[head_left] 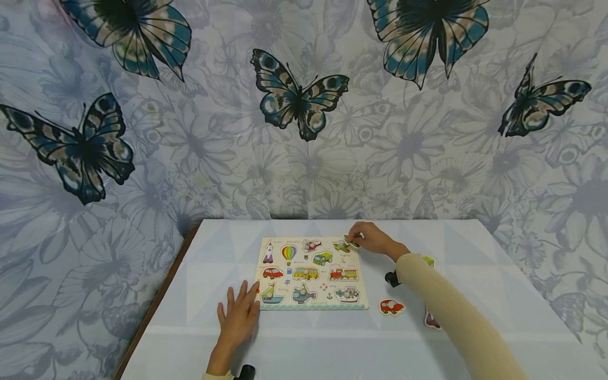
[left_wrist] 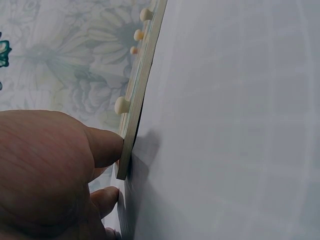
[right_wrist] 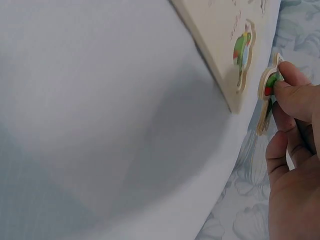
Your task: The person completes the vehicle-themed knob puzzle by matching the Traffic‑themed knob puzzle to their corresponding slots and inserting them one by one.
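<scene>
A wooden peg puzzle board (head_left: pixel 313 306) printed with vehicles lies flat on the table. My right hand (head_left: pixel 372 238) pinches a green and red airplane puzzle piece (right_wrist: pixel 270 85) by thumb and fingers at the board's far right corner. In the right wrist view that piece is held up, apart from the matching airplane picture (right_wrist: pixel 243 52) on the board. My left hand (head_left: pixel 237 319) rests at the board's left edge, fingers spread and fairly straight. Its thumb (left_wrist: pixel 106 147) touches the board's side in the left wrist view, where several round pegs (left_wrist: pixel 122 105) stand up.
Right of the board lies a red car piece (head_left: pixel 391 307). A purple-ended piece (head_left: pixel 432 321) and a green piece (head_left: pixel 429 260) show partly from behind my right sleeve (head_left: pixel 442 295). A butterfly-patterned wall covering (head_left: pixel 304 174) stands behind the table (head_left: pixel 380 353).
</scene>
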Demonstrator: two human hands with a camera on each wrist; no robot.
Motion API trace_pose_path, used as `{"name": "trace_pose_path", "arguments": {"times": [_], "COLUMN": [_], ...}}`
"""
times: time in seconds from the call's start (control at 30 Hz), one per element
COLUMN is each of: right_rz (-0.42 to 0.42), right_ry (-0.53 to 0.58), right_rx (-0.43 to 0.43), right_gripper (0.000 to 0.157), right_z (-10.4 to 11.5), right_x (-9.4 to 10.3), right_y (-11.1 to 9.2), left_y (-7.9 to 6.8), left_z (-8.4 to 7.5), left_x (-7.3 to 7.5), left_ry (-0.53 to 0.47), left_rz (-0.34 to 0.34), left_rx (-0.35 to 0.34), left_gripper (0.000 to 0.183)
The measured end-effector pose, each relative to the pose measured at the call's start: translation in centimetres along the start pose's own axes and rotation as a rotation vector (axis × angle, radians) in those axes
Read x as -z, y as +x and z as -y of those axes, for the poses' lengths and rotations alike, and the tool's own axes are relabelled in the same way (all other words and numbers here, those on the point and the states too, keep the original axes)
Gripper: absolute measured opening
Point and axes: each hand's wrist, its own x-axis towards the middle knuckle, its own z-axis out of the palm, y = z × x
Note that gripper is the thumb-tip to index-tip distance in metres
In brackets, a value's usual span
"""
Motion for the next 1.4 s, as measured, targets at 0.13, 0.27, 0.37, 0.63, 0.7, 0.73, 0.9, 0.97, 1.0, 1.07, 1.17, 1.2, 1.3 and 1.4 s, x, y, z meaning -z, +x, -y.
{"name": "trace_pose_path", "arguments": {"times": [0.13,0.27,0.37,0.63,0.7,0.73,0.9,0.97,1.0,1.07,1.17,1.2,1.3,1.4], "right_rz": [0.008,0.024,0.033,0.031,0.032,0.032,0.038,0.043,0.044,0.043,0.041,0.041,0.045,0.045], "right_ry": [0.018,0.027,0.015,-0.011,-0.01,-0.009,-0.019,-0.027,-0.03,-0.037,-0.046,-0.051,-0.059,-0.062], "right_rx": [0.025,0.019,0.004,-0.021,-0.014,-0.011,-0.004,-0.002,-0.003,-0.003,-0.012,-0.014,-0.029,-0.042], "right_gripper": [0.018,0.017,0.017,0.017,0.016,0.016,0.016,0.017,0.016,0.016,0.016,0.016,0.017,0.017], "right_z": [0.6,0.9,0.8,0.7,0.7,0.8,0.9,1.0,1.0,1.1,1.1,1.1,1.2,1.3], "right_x": [-0.8,-1.7,-2.3,-3.1,-3.2,-3.2,-3.4,-3.4,-3.4,-3.4,-3.4,-3.4,-3.3,-3.2], "right_y": [0.6,1.2,1.4,1.5,1.5,1.5,1.7,1.8,1.8,1.9,1.9,1.9,1.8,1.8], "left_y": [-0.1,-0.2,-0.2,-0.2,-0.3,-0.3,-0.3,-0.4,-0.3,-0.4,-0.3,-0.3,-0.3,-0.3], "left_z": [-0.1,-0.1,-0.1,-0.2,-0.3,-0.2,-0.2,-0.2,-0.2,-0.2,-0.2,-0.2,-0.1,-0.1], "left_x": [0.1,0.1,0.1,0.1,0.1,0.1,0.0,0.0,-0.1,-0.1,-0.1,-0.1,-0.1,0.0], "left_ry": [-0.001,-0.004,-0.003,0.001,-0.001,-0.002,-0.008,-0.007,-0.006,-0.005,-0.006,-0.006,-0.003,-0.005], "left_rz": [-0.004,-0.007,-0.002,0.003,-0.003,-0.004,-0.015,-0.017,-0.017,-0.014,-0.016,-0.015,-0.015,-0.021], "left_rx": [-0.002,-0.004,0.004,0.015,0.01,0.01,-0.006,-0.007,-0.006,0.0,0.0,0.001,-0.006,-0.016], "left_gripper": [0.05,0.05,0.05,0.051,0.051,0.051,0.05,0.05,0.05,0.05,0.05,0.05,0.05,0.05]}}
